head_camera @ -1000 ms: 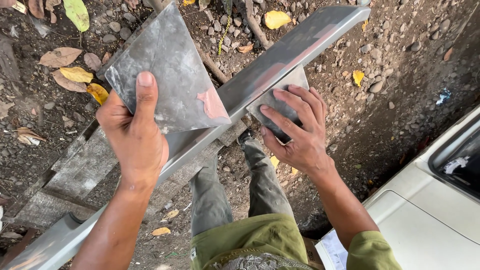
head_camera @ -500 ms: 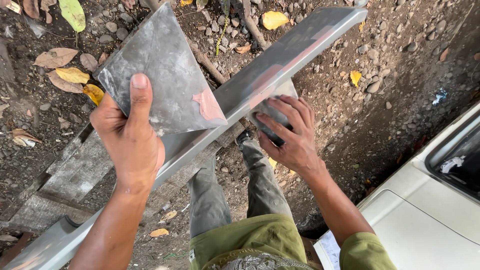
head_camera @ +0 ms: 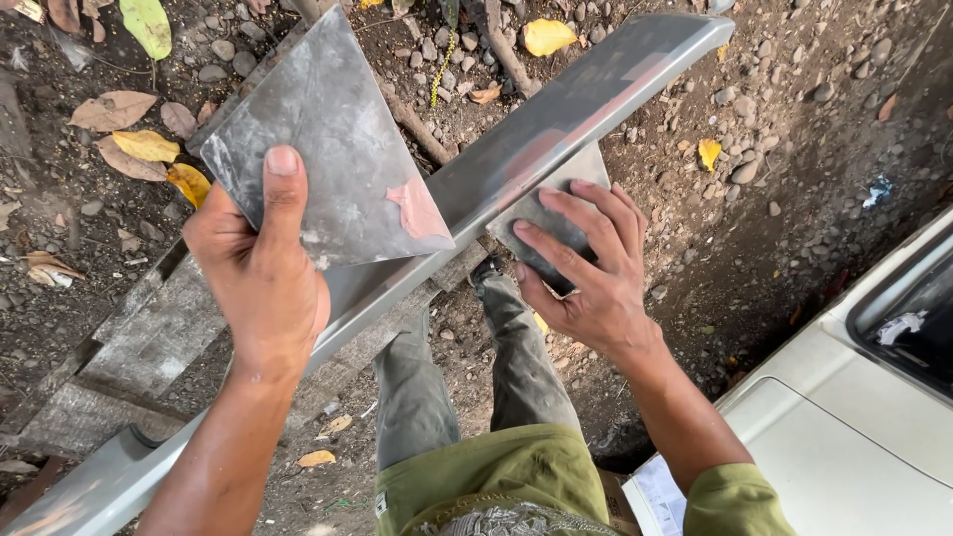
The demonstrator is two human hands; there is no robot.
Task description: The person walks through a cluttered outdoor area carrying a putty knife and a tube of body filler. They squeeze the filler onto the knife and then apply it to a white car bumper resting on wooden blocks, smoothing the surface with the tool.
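Gripped between thumb and fingers of the left hand (head_camera: 260, 288) is a flat grey square plate (head_camera: 328, 164) smeared with a patch of pink filler (head_camera: 417, 210); the thumb lies flat on its upper face, the fingers hidden beneath. That plate is held tilted above a long grey car body panel (head_camera: 556, 129), which runs diagonally from the lower left to the upper right of the head view. The right hand (head_camera: 586, 268) has its fingers spread, with the fingertips (head_camera: 541, 194) pressing a smaller grey sheet (head_camera: 556, 199) against the panel's lower edge; this grip is a flat press, not a closed clasp. Under the panel lies a weathered wooden plank (head_camera: 139, 337) on gravelly dirt ground (head_camera: 794, 149) strewn with dry leaves (head_camera: 144, 147). The person's grey trouser legs (head_camera: 467, 387) stand below, and a white car (head_camera: 854, 437) sits at the lower right.
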